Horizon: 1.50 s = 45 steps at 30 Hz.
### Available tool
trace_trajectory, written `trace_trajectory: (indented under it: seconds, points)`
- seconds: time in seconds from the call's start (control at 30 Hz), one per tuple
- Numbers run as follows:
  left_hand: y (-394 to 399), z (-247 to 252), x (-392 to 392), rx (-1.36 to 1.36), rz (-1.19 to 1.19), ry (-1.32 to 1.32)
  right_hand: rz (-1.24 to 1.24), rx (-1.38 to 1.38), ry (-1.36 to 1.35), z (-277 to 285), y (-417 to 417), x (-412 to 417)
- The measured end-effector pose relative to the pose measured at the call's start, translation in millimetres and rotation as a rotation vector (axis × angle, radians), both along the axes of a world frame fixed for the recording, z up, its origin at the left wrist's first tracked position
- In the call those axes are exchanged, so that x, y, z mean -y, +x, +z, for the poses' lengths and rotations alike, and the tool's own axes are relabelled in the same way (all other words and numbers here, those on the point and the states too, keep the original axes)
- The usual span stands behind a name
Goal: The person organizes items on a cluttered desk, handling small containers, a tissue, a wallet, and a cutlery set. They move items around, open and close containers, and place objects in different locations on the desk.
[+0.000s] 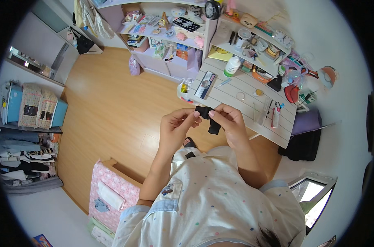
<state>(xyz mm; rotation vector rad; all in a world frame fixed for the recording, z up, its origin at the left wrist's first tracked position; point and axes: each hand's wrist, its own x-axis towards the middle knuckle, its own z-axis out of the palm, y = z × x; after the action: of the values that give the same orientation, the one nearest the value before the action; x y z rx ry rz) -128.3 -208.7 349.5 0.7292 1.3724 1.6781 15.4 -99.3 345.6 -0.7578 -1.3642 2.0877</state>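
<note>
A strip of black fabric (214, 126), folded or looped at its top, is held up between my two hands near the middle of the view. My left hand (178, 123) pinches its left end between thumb and fingers. Gripping the fabric's right side, my right hand (230, 121) has its thumb pressed on the folded part. One end of the strip hangs down beside the right thumb. The white slatted desk (230, 98) lies just beyond and to the right of the hands. What the curled fingers do behind the fabric is hidden.
On the desk are a long patterned box (205, 85), a white bottle with a green base (232, 66), a clear ruler-like strip (264, 112) and a small red-and-white package (276, 117). Shelves (162, 32) stand beyond. A pink floral cover (113, 197) is at lower left; a black sandal (190, 143) shows below.
</note>
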Motion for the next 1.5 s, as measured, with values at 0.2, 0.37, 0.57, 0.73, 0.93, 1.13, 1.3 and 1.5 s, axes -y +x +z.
trace_trajectory:
  seconds: [0.2,0.37,0.57,0.73,0.93,1.13,1.3,1.5]
  points:
    - [51,7,-23,0.144,-0.088,-0.030,-0.078,-0.063,-0.097,-3,64,-20]
    - [114,12,-51,0.175,-0.099,-0.068,-0.113,-0.024,-0.037,7,130,-37]
    - [195,4,-82,0.035,-0.180,-0.061,-0.053,0.005,-0.015,6,206,-50]
    - [244,4,-99,0.004,-0.068,-0.033,0.285,0.063,-0.018,9,260,-65]
    - [257,-5,-107,-0.085,0.130,-0.102,0.078,0.192,-0.122,-17,339,-88]
    - [268,-16,-112,-0.150,0.126,-0.138,-0.026,0.238,-0.127,-24,432,-106]
    - [277,-26,-129,-0.280,0.200,-0.130,-0.185,0.245,-0.167,-26,484,-98]
    - [361,-26,-165,-0.602,-0.065,-0.155,-0.761,0.567,0.205,-111,504,-74]
